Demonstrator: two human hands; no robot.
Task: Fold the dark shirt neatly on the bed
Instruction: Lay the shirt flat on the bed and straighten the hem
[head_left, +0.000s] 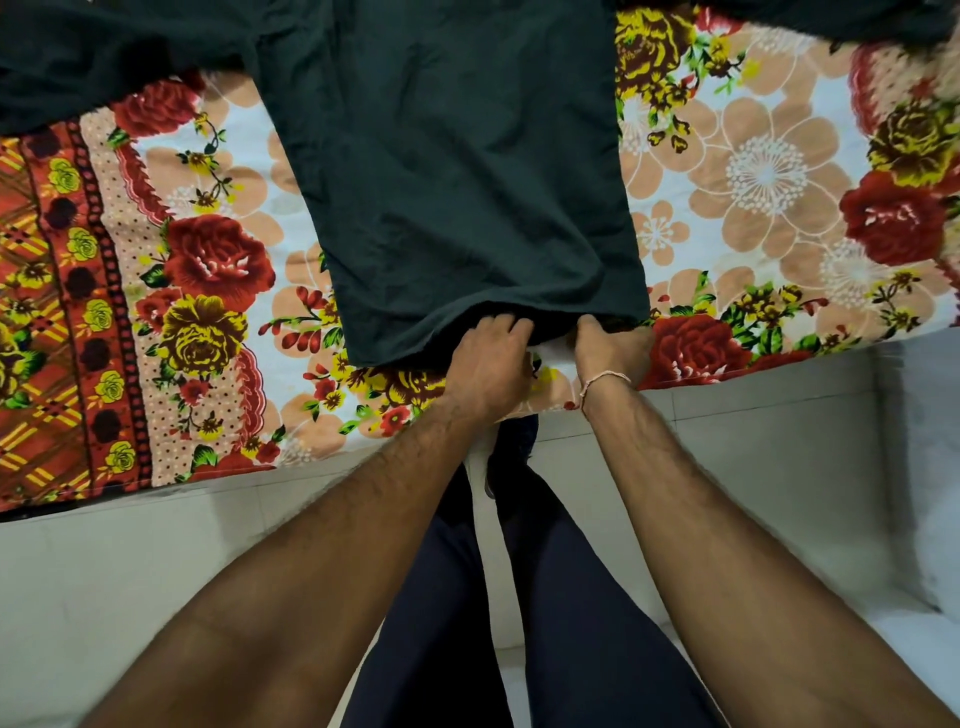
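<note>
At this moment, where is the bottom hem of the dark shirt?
In the head view, the hem of the dark shirt lies at centre near the bed's front edge, on the floral bedsheet, gripped by the left hand and right hand.

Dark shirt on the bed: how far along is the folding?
Done: the dark shirt lies spread on the floral bedsheet. In hand: left hand and right hand grip its near hem. Left: no fold shows yet, and the sleeves are spread out.

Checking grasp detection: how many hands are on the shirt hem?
2. Left hand grips the dark shirt hem near its middle; right hand grips it toward the right corner.
</note>
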